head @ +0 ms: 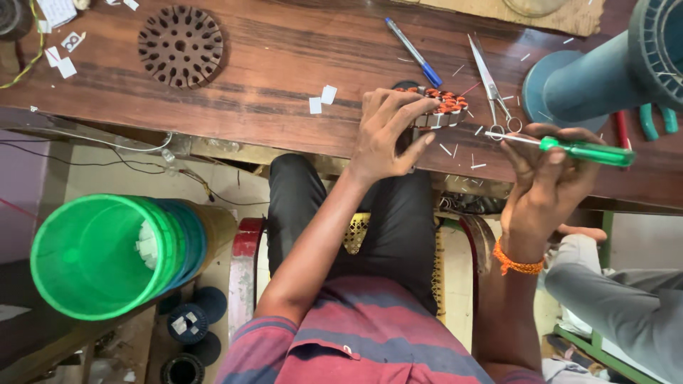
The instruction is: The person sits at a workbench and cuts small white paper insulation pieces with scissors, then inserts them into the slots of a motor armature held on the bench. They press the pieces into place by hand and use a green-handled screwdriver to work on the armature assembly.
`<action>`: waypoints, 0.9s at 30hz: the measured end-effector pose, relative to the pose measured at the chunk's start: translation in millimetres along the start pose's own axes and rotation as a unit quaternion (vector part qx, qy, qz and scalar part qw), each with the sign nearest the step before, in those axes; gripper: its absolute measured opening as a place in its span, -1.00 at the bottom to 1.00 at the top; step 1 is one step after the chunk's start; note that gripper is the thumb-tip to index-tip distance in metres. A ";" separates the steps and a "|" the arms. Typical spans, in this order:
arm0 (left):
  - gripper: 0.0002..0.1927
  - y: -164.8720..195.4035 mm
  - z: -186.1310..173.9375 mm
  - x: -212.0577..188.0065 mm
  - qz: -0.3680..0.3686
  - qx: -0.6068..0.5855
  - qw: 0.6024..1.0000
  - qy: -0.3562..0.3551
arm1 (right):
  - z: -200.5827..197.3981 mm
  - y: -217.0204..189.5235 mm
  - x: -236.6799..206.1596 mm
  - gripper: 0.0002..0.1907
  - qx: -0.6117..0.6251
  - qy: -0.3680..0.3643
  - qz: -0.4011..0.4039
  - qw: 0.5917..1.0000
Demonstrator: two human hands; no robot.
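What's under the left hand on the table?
The left hand rests on a round part with copper-orange windings at the edge of the wooden table. Its left portion is hidden under the fingers.

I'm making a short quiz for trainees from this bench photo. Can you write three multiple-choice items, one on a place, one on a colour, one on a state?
1. Where does the round slotted disc lie?
A. On the wooden table, far from both hands
B. In the green bucket
C. Under the scissors

2. What colour is the handle of the screwdriver?
A. Red
B. Green
C. Black

3. What is the left hand doing?
A. Hanging free off the table
B. Holding the blue pen
C. Pressing on the wound core at the table edge

Answers:
1 A: the disc sits on the table top, apart from the hands.
2 B: the right hand grips a clear green handle.
3 C: its fingers rest on the core with orange windings; the blue pen lies untouched.
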State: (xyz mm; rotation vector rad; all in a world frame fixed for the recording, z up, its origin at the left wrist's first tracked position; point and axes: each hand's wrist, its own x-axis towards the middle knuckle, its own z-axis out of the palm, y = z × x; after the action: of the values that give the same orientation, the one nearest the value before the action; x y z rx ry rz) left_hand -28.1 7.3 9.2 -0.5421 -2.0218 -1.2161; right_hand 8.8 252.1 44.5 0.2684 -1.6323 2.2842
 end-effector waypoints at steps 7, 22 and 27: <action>-0.55 3.1 7.9 6.0 -0.006 0.027 0.999 0.018 | -15.6 3.2 -4.2 -0.74 -0.001 0.026 -0.004 1.000; -0.46 13.2 7.0 8.3 -0.041 0.015 0.998 -0.036 | -21.1 -0.8 40.3 -0.80 -0.289 -0.074 0.169 0.939; -0.33 23.6 -22.8 4.6 -0.031 0.018 0.999 -0.039 | -28.5 14.1 40.1 -0.80 -0.301 -0.054 0.187 0.933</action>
State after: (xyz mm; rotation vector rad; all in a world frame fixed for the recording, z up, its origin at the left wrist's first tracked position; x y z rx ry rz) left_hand -7.5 -1.7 33.6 -0.5193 -2.1368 -1.2095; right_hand -32.7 280.8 36.0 -0.0768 -2.5192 1.8852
